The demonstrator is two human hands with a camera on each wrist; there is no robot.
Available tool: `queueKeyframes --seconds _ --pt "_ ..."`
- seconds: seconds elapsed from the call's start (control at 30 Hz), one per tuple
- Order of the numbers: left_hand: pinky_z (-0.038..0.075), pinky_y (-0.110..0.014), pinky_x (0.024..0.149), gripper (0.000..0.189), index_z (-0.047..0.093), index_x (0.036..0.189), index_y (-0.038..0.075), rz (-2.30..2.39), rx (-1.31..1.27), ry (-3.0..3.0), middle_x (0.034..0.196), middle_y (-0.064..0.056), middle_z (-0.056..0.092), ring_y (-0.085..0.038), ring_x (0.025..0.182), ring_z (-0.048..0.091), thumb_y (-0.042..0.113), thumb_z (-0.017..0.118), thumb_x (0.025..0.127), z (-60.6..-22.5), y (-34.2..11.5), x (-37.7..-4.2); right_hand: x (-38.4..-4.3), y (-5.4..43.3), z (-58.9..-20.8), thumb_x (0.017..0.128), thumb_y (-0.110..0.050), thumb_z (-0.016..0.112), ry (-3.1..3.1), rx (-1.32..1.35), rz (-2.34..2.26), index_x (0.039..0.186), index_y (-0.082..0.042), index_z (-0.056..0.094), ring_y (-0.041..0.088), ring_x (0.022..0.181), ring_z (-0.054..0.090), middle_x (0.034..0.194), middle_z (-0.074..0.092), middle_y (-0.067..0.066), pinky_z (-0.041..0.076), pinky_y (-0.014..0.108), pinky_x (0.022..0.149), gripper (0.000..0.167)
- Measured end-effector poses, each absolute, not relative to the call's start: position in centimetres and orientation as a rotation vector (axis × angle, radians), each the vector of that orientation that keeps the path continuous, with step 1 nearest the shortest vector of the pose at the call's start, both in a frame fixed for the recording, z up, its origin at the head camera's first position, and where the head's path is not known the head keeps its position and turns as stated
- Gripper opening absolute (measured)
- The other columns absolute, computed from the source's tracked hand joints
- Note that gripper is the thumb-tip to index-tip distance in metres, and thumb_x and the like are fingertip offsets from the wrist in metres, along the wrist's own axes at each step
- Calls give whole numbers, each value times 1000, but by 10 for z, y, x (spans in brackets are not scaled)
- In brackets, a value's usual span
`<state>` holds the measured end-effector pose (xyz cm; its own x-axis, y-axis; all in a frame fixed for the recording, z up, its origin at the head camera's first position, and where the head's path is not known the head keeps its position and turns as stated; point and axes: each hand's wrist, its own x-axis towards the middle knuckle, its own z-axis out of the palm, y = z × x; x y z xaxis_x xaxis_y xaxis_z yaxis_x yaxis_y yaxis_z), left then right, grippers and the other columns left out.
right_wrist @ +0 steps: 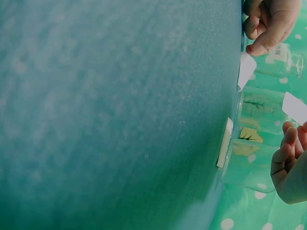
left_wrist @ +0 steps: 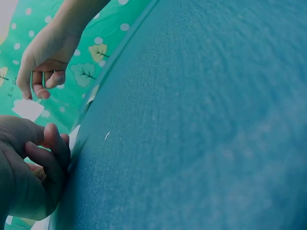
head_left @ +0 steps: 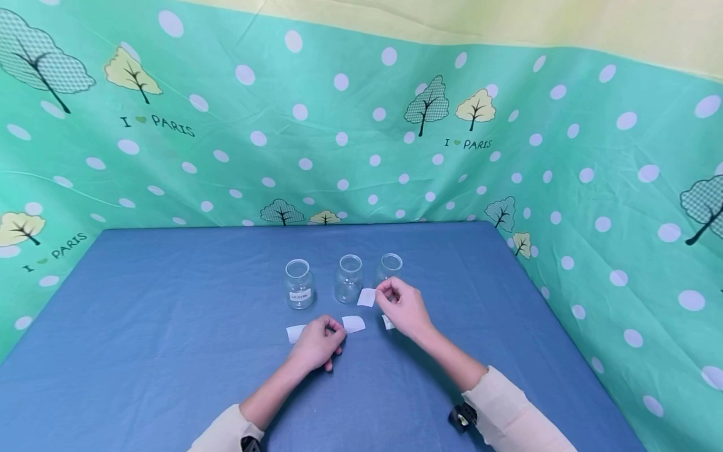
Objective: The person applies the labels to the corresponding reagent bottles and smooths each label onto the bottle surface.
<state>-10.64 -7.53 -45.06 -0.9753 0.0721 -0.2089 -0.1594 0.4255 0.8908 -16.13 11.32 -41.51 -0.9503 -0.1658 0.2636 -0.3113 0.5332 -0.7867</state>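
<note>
My right hand (head_left: 403, 309) pinches a small white paper label (head_left: 366, 297) by its edge, held up in front of the glass jars. The left hand (head_left: 317, 343) rests low on the table with loosely bent fingers, its thumb and forefinger beside a white paper slip (head_left: 353, 324); whether they touch it is unclear. Another white slip (head_left: 295, 333) lies partly behind the left hand, and one more piece (head_left: 388, 322) shows under the right. The left glass jar (head_left: 299, 284) bears a white label with small dark writing. A middle jar (head_left: 348, 279) looks bare; the right jar (head_left: 390, 265) is partly hidden by my right hand.
A blue cloth (head_left: 169, 326) covers the table. Green dotted curtains (head_left: 339, 150) with printed trees hang behind and at the sides. Dark wrist devices (head_left: 463, 417) sit at both light sleeves.
</note>
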Motion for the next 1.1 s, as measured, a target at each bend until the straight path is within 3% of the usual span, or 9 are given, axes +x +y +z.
queueKeyframes --seconds 0.43,0.87,1.1 --pt "36 -23 35 13 59 88 8 1574 -127 2464 59 -1 59 -10 35 49 21 58 87 -442 -81 -111 -160 110 -416 84 -13 61 -2652 411 1362 83 -14 65 7 58 46 68 59 -2 38 19 55 5" --pt "41 -27 39 15 61 88 9 1704 -80 2444 61 0 60 -13 39 51 24 61 88 -432 -78 -117 -156 107 -421 83 -12 61 -2640 425 1391 83 -13 65 5 56 46 68 59 -2 39 19 54 5" --pt "39 -26 38 18 61 92 7 1815 -74 2407 68 -9 64 -13 40 51 25 61 89 -427 -73 -117 -155 104 -423 83 -14 62 -2637 474 1360 85 -12 65 6 56 47 67 59 -5 39 19 53 4"
